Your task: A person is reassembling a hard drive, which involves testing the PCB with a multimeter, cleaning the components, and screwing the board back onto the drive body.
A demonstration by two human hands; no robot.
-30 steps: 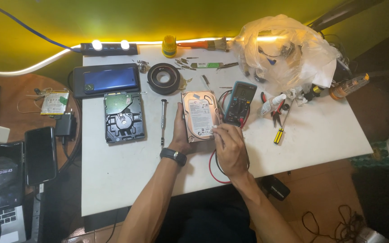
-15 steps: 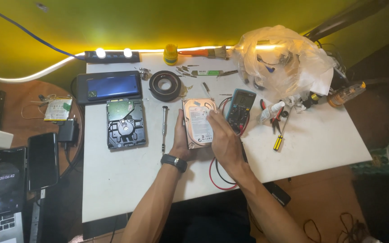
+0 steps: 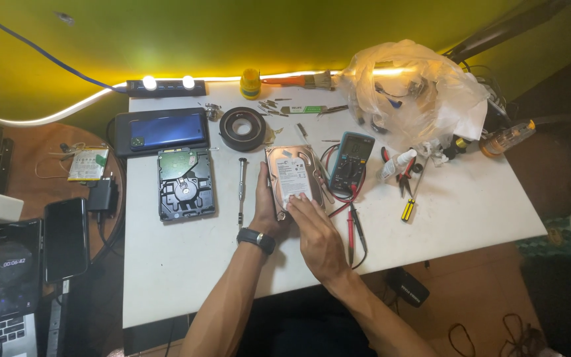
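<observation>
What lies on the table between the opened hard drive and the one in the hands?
In the head view, a slim screwdriver lies lengthwise between the open drive and the held drive, beside the left hand.

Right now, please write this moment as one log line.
left hand: holds drive edge | right hand: fingertips on drive label | screwdriver: lying left of drive | multimeter: right of drive | table: white

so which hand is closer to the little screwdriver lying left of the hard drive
Left. The left hand grips the hard drive's left edge, just beside the screwdriver. The right hand rests on the drive's near end, farther from it, on the other side of the left hand.
</observation>
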